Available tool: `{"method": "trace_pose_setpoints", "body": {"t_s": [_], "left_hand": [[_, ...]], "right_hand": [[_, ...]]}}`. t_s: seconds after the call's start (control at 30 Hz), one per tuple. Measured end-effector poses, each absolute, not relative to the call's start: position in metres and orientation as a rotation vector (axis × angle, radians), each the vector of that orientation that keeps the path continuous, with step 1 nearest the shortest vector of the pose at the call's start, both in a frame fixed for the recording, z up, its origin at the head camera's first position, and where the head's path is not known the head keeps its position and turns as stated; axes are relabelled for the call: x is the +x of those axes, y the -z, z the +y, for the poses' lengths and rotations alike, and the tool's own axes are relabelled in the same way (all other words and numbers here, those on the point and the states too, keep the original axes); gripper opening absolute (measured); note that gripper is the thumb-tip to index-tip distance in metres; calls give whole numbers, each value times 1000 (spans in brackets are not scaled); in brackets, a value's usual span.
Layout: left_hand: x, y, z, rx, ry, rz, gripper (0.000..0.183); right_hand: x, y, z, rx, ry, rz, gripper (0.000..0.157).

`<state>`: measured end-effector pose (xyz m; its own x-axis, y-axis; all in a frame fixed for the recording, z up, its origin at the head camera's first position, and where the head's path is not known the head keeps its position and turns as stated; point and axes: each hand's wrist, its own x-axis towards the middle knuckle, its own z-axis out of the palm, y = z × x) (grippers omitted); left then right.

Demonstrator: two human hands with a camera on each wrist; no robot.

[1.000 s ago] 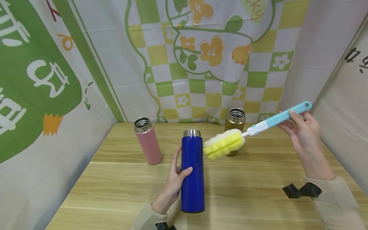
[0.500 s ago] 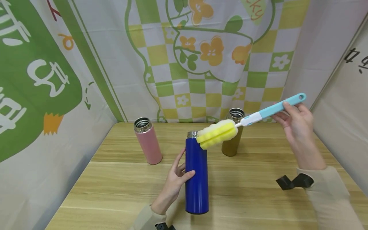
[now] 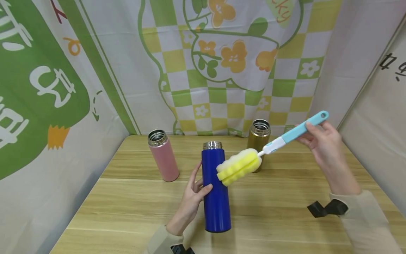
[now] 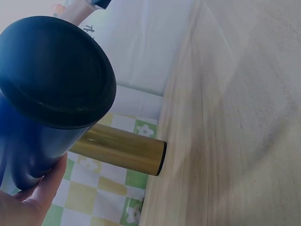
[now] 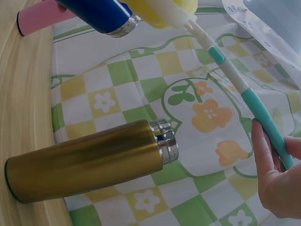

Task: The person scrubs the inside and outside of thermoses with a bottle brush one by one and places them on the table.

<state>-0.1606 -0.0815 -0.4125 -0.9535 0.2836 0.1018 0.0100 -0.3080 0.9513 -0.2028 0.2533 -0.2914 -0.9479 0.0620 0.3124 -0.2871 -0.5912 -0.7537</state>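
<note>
There are three bottles (image 3: 165, 160) (image 3: 216, 208) (image 3: 256, 141) and one sponge brush (image 3: 273, 145).

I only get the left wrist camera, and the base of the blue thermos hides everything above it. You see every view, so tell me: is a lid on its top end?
Observer: No lid; the silver neck of the blue thermos is bare in the head view.
Operator: What is the right hand holding?
Observer: The right hand holds a sponge bottle brush by its turquoise handle.
Operator: Has the sponge gone inside?
Observer: No, the head view shows the yellow-and-white sponge head outside, overlapping the thermos's side below the neck; whether they touch, I can't tell.
</note>
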Motion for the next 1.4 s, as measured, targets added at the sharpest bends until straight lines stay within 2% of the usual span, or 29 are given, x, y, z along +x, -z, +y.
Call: {"method": "trace_pose_setpoints", "body": {"t_s": [0.27, 0.53, 0.77, 1.0, 1.4], "left_hand": [[-161, 409, -82, 323, -2398, 1721, 75], [-162, 406, -81, 309, -2410, 1744, 77], [-162, 406, -80, 340, -2391, 1775, 77], [-161, 407, -80, 420, -2376, 1762, 80], [-157, 410, -81, 488, -2362, 1748, 81]], "right_hand": [[-198, 308, 251, 557, -2619, -1461, 12], [-192, 319, 243, 694, -2567, -1648, 28], [-191, 323, 240, 662, -2481, -1773, 24], [-197, 318, 239, 645, -2666, -1511, 24], [-204, 300, 246, 412, -2694, -1331, 9]]}}
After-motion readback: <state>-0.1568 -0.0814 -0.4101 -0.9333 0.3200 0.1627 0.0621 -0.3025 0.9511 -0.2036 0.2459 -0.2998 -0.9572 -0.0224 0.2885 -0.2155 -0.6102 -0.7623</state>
